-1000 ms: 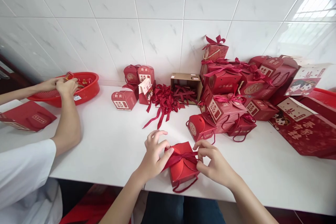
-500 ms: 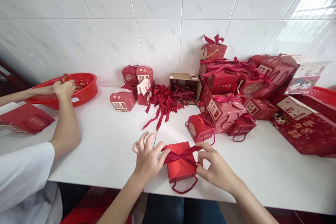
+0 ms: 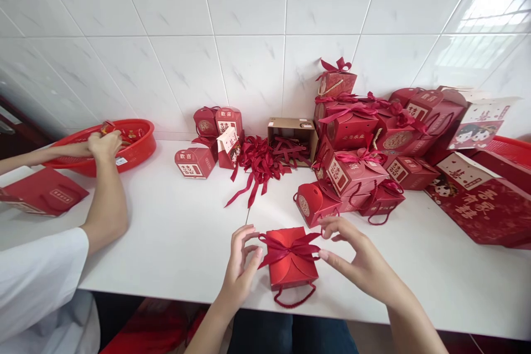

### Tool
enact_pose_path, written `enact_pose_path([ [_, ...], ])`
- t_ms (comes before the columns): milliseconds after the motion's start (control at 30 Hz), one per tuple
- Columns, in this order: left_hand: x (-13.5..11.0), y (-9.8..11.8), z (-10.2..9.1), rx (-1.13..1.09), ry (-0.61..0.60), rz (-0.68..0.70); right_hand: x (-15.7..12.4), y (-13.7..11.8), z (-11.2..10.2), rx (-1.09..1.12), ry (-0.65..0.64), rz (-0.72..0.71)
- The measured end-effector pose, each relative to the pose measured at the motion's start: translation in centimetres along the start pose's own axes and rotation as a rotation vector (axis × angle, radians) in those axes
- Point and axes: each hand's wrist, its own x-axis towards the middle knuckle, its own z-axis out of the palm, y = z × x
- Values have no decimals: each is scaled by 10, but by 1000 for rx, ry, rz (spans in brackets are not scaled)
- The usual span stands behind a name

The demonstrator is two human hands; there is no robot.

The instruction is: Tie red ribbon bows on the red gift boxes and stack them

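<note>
Low in the middle of the frame, a small red cardboard gift box (image 3: 292, 265) with a dark red satin ribbon bow (image 3: 289, 247) across its folded top sits on the white worktop (image 3: 174, 232), close to the near edge, its cord handle (image 3: 295, 297) hanging toward me. I see my left hand (image 3: 243, 265) at the box's left side, fingers loosely curled, fingertips touching the left ribbon end. My right hand (image 3: 360, 260) hovers just right of the bow, fingers spread and holding nothing that I can make out. To shape the bow well, I judge both loops should be drawn out evenly while the knot stays centred over the flap join, with one hand steadying the box. Behind, centre frame, lies a heap of loose red ribbons (image 3: 259, 163) beside an open brown carton (image 3: 292, 130). At far left another person's hands (image 3: 99, 144) reach into a red plastic basket (image 3: 136, 146).
</note>
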Motion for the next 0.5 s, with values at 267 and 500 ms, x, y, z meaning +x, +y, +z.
enact_pose_path([
  [267,-6,-22,-7,-43,189,-206,21,-20,48,-200,-46,-41],
  [500,-5,-25,-5,-32,188,-198,19,-15,50,-101,-4,-30],
])
